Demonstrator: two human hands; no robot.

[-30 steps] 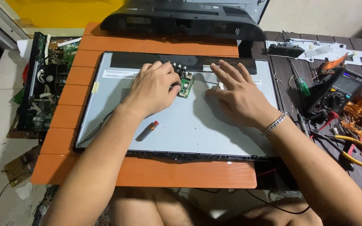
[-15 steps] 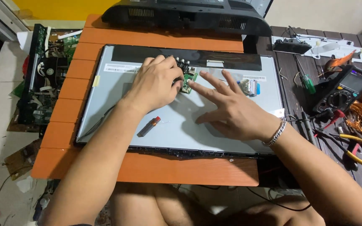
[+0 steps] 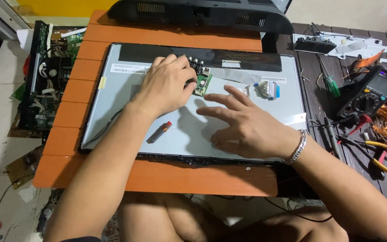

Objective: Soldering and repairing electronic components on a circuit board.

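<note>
A flat grey display panel [image 3: 256, 116] lies face down on an orange table [image 3: 166, 177]. My left hand [image 3: 166, 85] rests on the panel's upper middle, fingers curled over a small green circuit board [image 3: 201, 84] with round connectors. My right hand [image 3: 242, 123] hovers flat just right of it, fingers spread and pointing left, holding nothing; a metal bracelet sits on that wrist. A flat ribbon cable with a white and blue connector [image 3: 267, 88] lies on the panel to the right. A small grey tube with a red cap [image 3: 159, 131] lies below my left hand.
A black monitor back cover [image 3: 202, 13] stands along the table's far edge. Opened electronics with circuit boards [image 3: 45, 80] lie on the floor at left. On the dark slatted table at right are a multimeter [image 3: 372, 92], a green screwdriver [image 3: 330, 83], probes and yellow-handled pliers [image 3: 384, 157].
My right hand has slid down and left across the panel, uncovering the ribbon connector. My left hand has stayed on the green board.
</note>
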